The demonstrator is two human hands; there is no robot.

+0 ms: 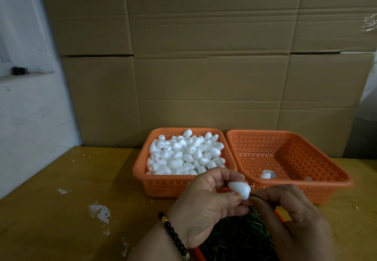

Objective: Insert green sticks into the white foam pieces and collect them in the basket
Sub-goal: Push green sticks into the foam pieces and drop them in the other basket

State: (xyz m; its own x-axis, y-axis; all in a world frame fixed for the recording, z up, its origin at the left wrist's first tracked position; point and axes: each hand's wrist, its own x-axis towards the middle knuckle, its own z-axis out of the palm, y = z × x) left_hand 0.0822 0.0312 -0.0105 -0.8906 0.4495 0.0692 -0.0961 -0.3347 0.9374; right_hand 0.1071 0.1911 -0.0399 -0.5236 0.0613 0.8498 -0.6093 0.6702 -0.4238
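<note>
Above table (61,179), left hand (204,205) pinches foam piece (239,189).

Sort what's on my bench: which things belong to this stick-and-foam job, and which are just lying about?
Job:
- foam piece, held in left hand
- stick, pinched by right hand at the piece's tip
- full basket of foam
- collecting basket, nearly empty
- stick pile

Lying about:
- cardboard boxes
- white crumbs on table
- dark object on the ledge
</note>
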